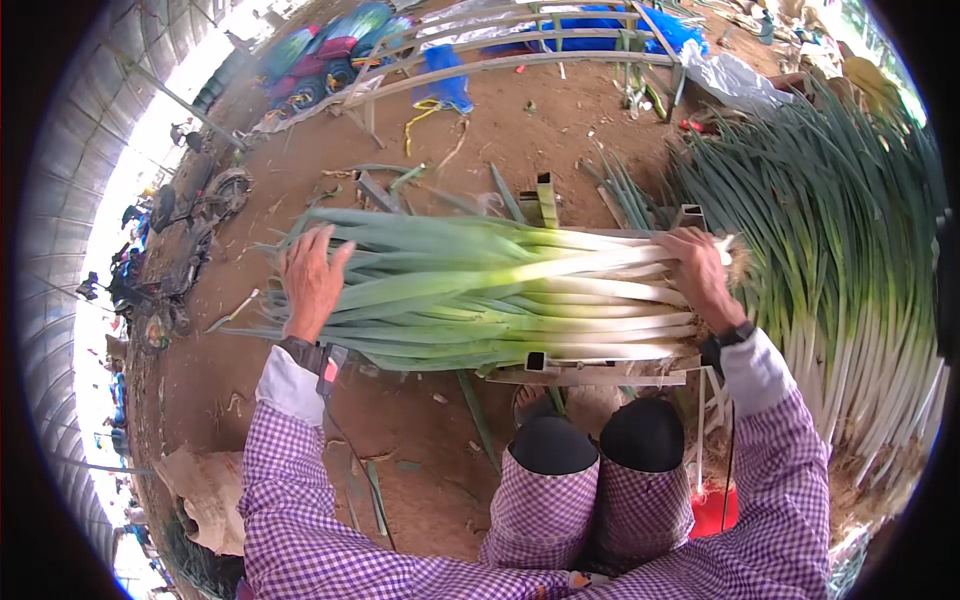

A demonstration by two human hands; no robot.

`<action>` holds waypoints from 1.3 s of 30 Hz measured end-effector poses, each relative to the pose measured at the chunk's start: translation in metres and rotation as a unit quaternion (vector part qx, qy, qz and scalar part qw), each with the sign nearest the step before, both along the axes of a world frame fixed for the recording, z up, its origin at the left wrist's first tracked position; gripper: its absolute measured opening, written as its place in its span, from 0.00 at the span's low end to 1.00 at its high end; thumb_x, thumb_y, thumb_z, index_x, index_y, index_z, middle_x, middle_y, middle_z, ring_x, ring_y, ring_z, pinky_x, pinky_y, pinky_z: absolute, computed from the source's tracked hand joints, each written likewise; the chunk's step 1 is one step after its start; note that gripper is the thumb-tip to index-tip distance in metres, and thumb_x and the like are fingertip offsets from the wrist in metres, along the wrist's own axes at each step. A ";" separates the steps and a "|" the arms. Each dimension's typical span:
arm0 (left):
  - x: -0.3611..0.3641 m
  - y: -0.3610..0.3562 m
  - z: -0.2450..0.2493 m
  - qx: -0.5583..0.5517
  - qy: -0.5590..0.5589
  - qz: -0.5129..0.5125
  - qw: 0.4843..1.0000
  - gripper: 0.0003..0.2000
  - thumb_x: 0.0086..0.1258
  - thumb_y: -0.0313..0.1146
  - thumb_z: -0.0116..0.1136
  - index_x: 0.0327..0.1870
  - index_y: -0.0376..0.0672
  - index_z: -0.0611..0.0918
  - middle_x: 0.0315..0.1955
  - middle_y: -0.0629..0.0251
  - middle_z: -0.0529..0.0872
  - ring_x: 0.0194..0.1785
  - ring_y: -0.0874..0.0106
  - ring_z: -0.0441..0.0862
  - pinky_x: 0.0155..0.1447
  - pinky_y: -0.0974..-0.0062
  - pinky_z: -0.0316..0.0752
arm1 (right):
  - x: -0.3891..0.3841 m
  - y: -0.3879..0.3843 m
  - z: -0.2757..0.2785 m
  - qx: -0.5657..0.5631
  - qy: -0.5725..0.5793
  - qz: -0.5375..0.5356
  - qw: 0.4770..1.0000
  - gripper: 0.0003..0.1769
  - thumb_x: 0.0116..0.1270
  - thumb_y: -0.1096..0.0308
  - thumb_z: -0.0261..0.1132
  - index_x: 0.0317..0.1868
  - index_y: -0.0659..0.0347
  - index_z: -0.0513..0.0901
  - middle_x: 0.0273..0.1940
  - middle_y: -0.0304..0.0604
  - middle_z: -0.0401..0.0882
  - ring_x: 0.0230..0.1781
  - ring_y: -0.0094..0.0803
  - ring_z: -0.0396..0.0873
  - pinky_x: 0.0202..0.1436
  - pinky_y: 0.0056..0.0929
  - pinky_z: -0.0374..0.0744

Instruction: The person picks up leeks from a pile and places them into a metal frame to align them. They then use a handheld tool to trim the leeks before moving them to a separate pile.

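Note:
A thick pile of leeks [460, 290] lies sideways across a low metal-and-wood stand [600, 377], green leaves to the left and white stalks to the right. My left hand [312, 280] rests on the leaf ends, thumb apart from the fingers. At the root end my right hand [700, 270] is closed round the white end of a leek [590, 262] that lies slantwise over the others. Its roots poke out beyond the hand. Part of the right fingers is hidden.
A large heap of leeks [830, 240] stands close on the right. Beyond the stand is a wooden frame [510, 62] with a blue net bag [446, 78] on it. Colourful bundles [335, 50] lie far left. My knees [595, 440] are below the stand.

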State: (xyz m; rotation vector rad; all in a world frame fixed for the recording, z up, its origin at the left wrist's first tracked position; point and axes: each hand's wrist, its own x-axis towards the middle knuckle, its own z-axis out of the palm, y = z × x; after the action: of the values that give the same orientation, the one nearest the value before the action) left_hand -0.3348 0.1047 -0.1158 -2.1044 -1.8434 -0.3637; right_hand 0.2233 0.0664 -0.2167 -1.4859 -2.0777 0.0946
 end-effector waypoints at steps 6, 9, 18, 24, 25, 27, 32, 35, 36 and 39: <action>0.082 -0.004 -0.051 -0.124 -0.039 -0.202 0.971 0.34 0.61 0.46 0.73 0.66 0.40 0.78 0.61 0.56 0.82 0.67 0.57 0.75 0.72 0.57 0.63 | -0.002 0.031 -0.047 -0.034 0.005 -0.010 0.999 0.16 0.59 0.74 0.68 0.49 0.54 0.90 0.43 0.49 0.89 0.47 0.51 0.85 0.51 0.48 0.80; 0.093 0.005 -0.070 -0.198 -0.025 -0.202 0.959 0.36 0.57 0.42 0.75 0.68 0.41 0.76 0.63 0.53 0.81 0.69 0.55 0.75 0.73 0.58 0.63 | -0.001 0.033 -0.043 -0.051 -0.013 -0.009 0.999 0.17 0.59 0.74 0.68 0.49 0.54 0.90 0.41 0.49 0.88 0.45 0.51 0.86 0.49 0.48 0.80; 0.098 0.027 -0.060 -0.132 -0.011 -0.234 0.963 0.26 0.52 0.26 0.68 0.58 0.41 0.80 0.49 0.55 0.82 0.57 0.53 0.79 0.63 0.55 0.71 | -0.022 0.044 -0.054 -0.064 -0.034 -0.043 0.996 0.15 0.62 0.71 0.67 0.50 0.54 0.89 0.40 0.50 0.89 0.44 0.54 0.86 0.46 0.50 0.82; 0.103 0.034 -0.052 -0.106 0.049 -0.299 0.947 0.26 0.51 0.21 0.64 0.57 0.38 0.81 0.50 0.57 0.80 0.57 0.54 0.77 0.63 0.56 0.72 | -0.034 0.035 -0.102 -0.154 0.035 -0.030 0.987 0.16 0.64 0.70 0.69 0.53 0.51 0.88 0.46 0.50 0.89 0.49 0.52 0.86 0.51 0.50 0.82; 0.104 0.035 -0.058 -0.132 0.033 -0.285 0.949 0.27 0.50 0.20 0.64 0.57 0.38 0.81 0.51 0.56 0.80 0.58 0.53 0.77 0.64 0.56 0.72 | -0.033 0.032 -0.105 -0.108 0.042 -0.035 0.993 0.16 0.64 0.71 0.68 0.53 0.50 0.88 0.48 0.49 0.89 0.50 0.52 0.86 0.52 0.49 0.82; 0.109 0.039 -0.070 -0.183 -0.001 -0.260 0.948 0.27 0.50 0.19 0.64 0.57 0.37 0.81 0.55 0.53 0.80 0.60 0.50 0.77 0.66 0.55 0.72 | -0.026 0.034 -0.110 -0.060 0.037 -0.028 0.997 0.14 0.64 0.72 0.62 0.49 0.50 0.87 0.41 0.45 0.88 0.47 0.49 0.85 0.50 0.49 0.80; 0.118 0.049 -0.090 -0.228 -0.055 -0.249 0.940 0.31 0.48 0.16 0.58 0.59 0.41 0.84 0.73 0.52 0.70 0.77 0.49 0.66 0.80 0.59 0.61 | -0.023 0.030 -0.116 -0.002 -0.012 -0.076 0.997 0.14 0.64 0.71 0.59 0.49 0.50 0.85 0.41 0.42 0.87 0.52 0.47 0.81 0.57 0.50 0.75; 0.113 0.062 -0.095 -0.266 -0.041 -0.266 0.926 0.33 0.48 0.19 0.60 0.63 0.43 0.82 0.73 0.50 0.70 0.78 0.51 0.63 0.81 0.57 0.57 | -0.022 0.019 -0.104 -0.060 -0.047 -0.075 0.994 0.20 0.63 0.73 0.60 0.56 0.52 0.83 0.48 0.45 0.85 0.54 0.49 0.80 0.59 0.50 0.74; 0.113 0.063 -0.099 -0.277 -0.061 -0.264 0.922 0.33 0.52 0.22 0.62 0.66 0.44 0.80 0.73 0.49 0.69 0.79 0.52 0.63 0.81 0.56 0.56 | -0.020 0.015 -0.105 -0.065 -0.050 -0.074 0.994 0.22 0.64 0.73 0.60 0.59 0.53 0.81 0.52 0.46 0.83 0.57 0.50 0.79 0.61 0.50 0.74; 0.115 0.064 -0.115 -0.282 -0.114 -0.255 0.918 0.34 0.63 0.32 0.65 0.74 0.48 0.73 0.76 0.50 0.67 0.80 0.52 0.61 0.82 0.54 0.53 | -0.014 0.002 -0.108 -0.085 -0.046 -0.079 0.992 0.29 0.64 0.74 0.61 0.67 0.56 0.76 0.61 0.50 0.79 0.64 0.51 0.75 0.68 0.52 0.72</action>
State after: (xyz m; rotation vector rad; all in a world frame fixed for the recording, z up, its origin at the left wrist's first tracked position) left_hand -0.2200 0.1692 -0.2305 -3.0713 -1.6171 -0.2121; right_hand 0.2088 0.0686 -0.3245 -1.7833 -2.0579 0.1473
